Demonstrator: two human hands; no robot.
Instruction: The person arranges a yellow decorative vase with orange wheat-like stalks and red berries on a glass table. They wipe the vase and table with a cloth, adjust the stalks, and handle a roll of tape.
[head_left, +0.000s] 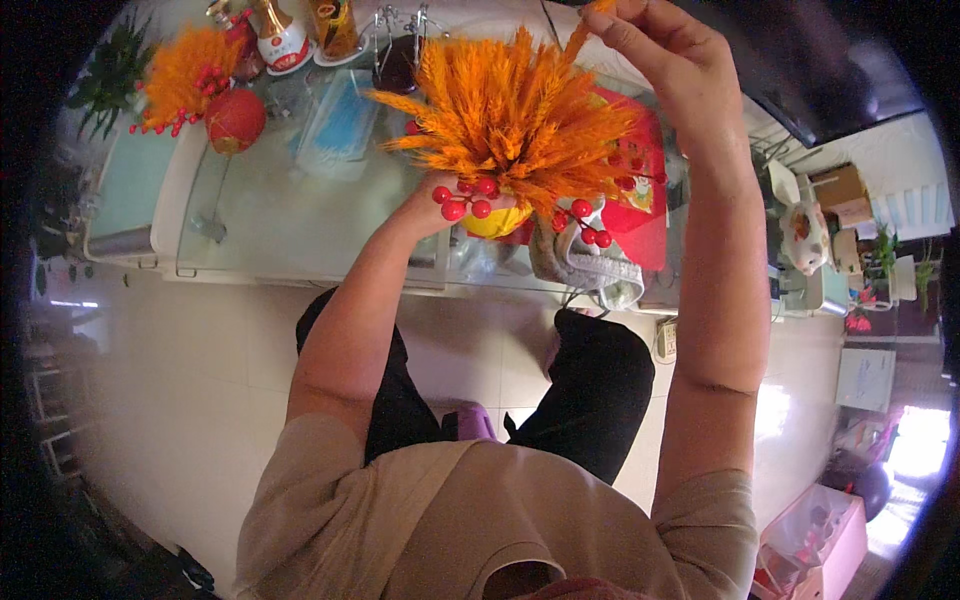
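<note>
Above a glass-topped cabinet (315, 225), a dense bouquet of orange dried wheat ears (517, 127) fans out. My left hand (442, 201) wraps around its base, with most of the fingers hidden behind the ears and red berries (465, 204). Just below the hand shows a rounded yellow piece (499, 222), perhaps a vase or wrap. My right hand (660, 56) is raised at the top right of the bouquet, pinching a single orange wheat stem (577, 41) between thumb and fingers. More red berry sprigs (585, 225) stick out at the right.
Under the bouquet lie red paper pieces (645, 225) and a grey towel (600, 270). Leftward are a blue packet (341, 116), a red lantern (235, 121) and a second orange bunch (187, 67). Bottles (283, 37) stand behind. A dark screen (832, 67) rises at right.
</note>
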